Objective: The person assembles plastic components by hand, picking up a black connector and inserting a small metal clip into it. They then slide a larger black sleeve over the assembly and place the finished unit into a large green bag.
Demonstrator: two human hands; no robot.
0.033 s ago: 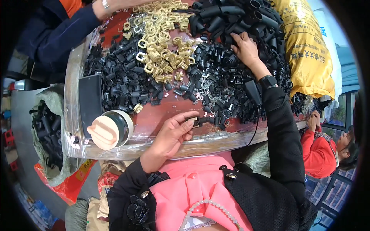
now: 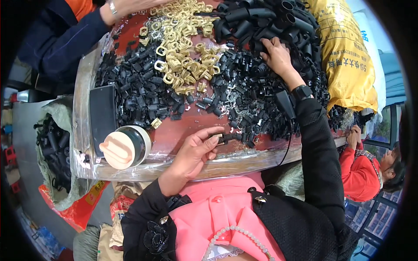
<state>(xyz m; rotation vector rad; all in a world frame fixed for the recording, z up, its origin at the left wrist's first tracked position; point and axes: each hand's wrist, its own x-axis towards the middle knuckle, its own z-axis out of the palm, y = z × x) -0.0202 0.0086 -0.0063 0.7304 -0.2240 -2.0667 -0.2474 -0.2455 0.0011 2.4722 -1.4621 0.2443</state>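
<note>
At the middle of the bench's (image 2: 180, 132) near edge, the left hand (image 2: 195, 151) pinches a small black plastic fitting (image 2: 221, 138) between thumb and forefinger; whether the stub beyond it belongs to it is unclear. A loose pinch could drop it among the look-alike black clips (image 2: 271, 124) just beside, where it would be hard to find. Toward the far right corner, the right hand (image 2: 277, 56) reaches into the curved black tubes (image 2: 244, 30), fingers bent; I cannot tell whether they grip one. Pulling a low tube could set the heap sliding onto the clips. Near the right sleeve (image 2: 320, 143) lies a wedge-shaped device (image 2: 285, 104); its cable (image 2: 290, 140) hangs over the near edge and could snag. By the near left corner, a careless left arm (image 2: 148, 204) might tip the cream-lidded tumbler (image 2: 125, 148).
</note>
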